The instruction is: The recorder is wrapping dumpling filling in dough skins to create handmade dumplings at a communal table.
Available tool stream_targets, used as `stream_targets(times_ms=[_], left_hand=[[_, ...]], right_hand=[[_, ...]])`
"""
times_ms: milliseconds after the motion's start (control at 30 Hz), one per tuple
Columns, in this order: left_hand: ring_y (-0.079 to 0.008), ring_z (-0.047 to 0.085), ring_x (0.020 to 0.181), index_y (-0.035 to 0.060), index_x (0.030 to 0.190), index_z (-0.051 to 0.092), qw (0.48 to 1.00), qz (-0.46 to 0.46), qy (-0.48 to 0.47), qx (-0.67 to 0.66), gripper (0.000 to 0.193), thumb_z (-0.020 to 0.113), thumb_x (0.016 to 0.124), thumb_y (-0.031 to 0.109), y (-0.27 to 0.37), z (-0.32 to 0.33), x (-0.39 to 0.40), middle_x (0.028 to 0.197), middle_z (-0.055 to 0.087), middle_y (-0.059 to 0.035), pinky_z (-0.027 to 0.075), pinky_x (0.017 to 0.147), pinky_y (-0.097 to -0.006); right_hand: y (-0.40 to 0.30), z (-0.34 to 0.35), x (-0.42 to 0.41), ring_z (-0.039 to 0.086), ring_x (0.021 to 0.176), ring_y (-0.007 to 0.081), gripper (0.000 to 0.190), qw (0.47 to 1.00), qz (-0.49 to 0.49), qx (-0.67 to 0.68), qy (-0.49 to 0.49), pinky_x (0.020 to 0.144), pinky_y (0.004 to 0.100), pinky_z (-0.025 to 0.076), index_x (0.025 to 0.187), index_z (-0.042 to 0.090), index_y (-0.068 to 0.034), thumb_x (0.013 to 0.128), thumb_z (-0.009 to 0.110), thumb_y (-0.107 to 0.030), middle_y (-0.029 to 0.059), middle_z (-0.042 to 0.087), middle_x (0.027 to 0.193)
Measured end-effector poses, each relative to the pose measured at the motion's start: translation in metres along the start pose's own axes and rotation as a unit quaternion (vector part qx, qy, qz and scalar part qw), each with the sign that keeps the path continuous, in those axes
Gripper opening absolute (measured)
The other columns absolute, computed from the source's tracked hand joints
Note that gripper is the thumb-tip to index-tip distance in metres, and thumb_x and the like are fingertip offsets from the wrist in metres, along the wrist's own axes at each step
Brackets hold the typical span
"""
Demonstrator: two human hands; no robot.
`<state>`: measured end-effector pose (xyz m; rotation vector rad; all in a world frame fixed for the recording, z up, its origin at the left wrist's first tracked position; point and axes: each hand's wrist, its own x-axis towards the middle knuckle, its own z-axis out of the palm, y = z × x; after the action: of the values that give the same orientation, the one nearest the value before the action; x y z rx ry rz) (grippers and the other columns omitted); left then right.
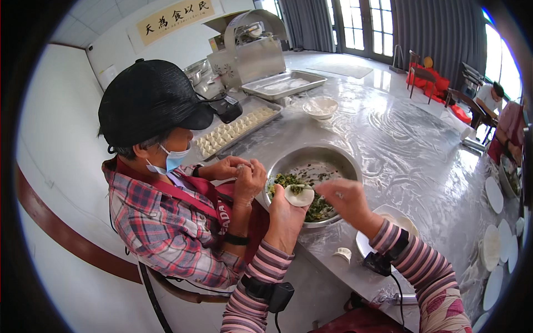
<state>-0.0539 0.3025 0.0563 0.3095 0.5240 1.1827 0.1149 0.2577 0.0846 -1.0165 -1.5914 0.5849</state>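
My left hand [287, 214] holds a round dough wrapper [300, 199] on its palm and fingers, with green and yellow filling on the upper part. At the wrapper's edge my right hand [347, 202] grips a small utensil, mostly hidden, whose end lies at the filling. Both hands are over the near side of a large steel bowl [357, 168] of chopped filling [320, 208]. A single pleated dumpling [343, 254] sits on the table below my right hand. Beside my right wrist is a white plate [364, 245] with dough wrappers on it, partly hidden by my arm.
At left a co-worker in a cap [154, 100] works with both hands close by the bowl. Beyond are a tray of dumplings [233, 129], a floured tray [287, 85], a flour bowl [320, 108] and a steel machine [250, 58]. Several wrappers [494, 195] lie at right, near another person's arm.
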Motion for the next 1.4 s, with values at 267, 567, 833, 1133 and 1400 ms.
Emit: stream_targets(times_ms=[267, 567, 833, 1133, 1400], left_hand=[[-0.0316, 0.060, 0.102, 0.0023, 0.120, 0.050, 0.999, -0.015, 0.009, -0.027, 0.050, 0.029, 0.105, 0.045, -0.002, -0.016, 0.009, 0.113, 0.060, -0.0159, 0.049, 0.092, -0.0465], [-0.0247, 0.059, 0.106, 0.0046, 0.119, 0.052, 0.997, 0.064, -0.004, 0.054, 0.037, 0.039, 0.105, 0.036, 0.012, -0.028, -0.030, 0.114, 0.059, -0.0103, 0.049, 0.092, -0.0415], [-0.0238, 0.059, 0.106, 0.0023, 0.120, 0.052, 0.996, 0.061, 0.064, -0.010, 0.038, 0.039, 0.105, 0.035, 0.015, -0.039, -0.063, 0.115, 0.059, -0.0109, 0.049, 0.094, -0.0413], [-0.0239, 0.058, 0.107, 0.0016, 0.121, 0.052, 0.994, 0.084, 0.069, -0.003, 0.037, 0.040, 0.105, 0.033, 0.018, -0.049, -0.071, 0.115, 0.058, -0.0110, 0.049, 0.094, -0.0417], [-0.0236, 0.059, 0.105, 0.0027, 0.120, 0.052, 0.997, 0.062, 0.041, 0.022, 0.035, 0.041, 0.105, 0.032, 0.015, -0.046, -0.050, 0.114, 0.059, -0.0103, 0.049, 0.093, -0.0415]], right_hand=[[-0.020, -0.004, -0.020, 0.065, 0.094, 0.0270, 0.030, 0.850, -0.409, -0.292, -0.160, 0.081, 0.0384, 0.054, 0.102, 0.065, 0.000, 0.073, 0.066, -0.006, 0.0126, 0.063, 0.104], [-0.012, 0.005, 0.002, 0.067, 0.068, 0.0216, 0.014, 0.994, -0.046, -0.073, 0.073, 0.064, 0.0322, 0.052, 0.092, 0.070, 0.005, 0.086, 0.067, -0.007, 0.0161, 0.070, 0.080], [0.064, 0.038, 0.022, 0.067, 0.063, 0.0107, 0.021, 0.970, 0.237, 0.029, 0.042, 0.055, 0.0245, 0.050, 0.084, 0.069, 0.006, 0.087, 0.067, -0.015, 0.0062, 0.066, 0.065], [0.042, 0.039, 0.031, 0.071, 0.073, 0.0259, 0.021, 0.882, 0.426, 0.190, 0.059, 0.058, 0.0308, 0.055, 0.099, 0.060, 0.010, 0.088, 0.063, -0.009, 0.0172, 0.067, 0.090], [0.035, 0.001, 0.034, 0.072, 0.084, 0.0301, 0.024, 0.844, 0.437, 0.306, 0.058, 0.069, 0.0334, 0.057, 0.105, 0.058, 0.008, 0.093, 0.058, -0.012, 0.0207, 0.067, 0.095]])
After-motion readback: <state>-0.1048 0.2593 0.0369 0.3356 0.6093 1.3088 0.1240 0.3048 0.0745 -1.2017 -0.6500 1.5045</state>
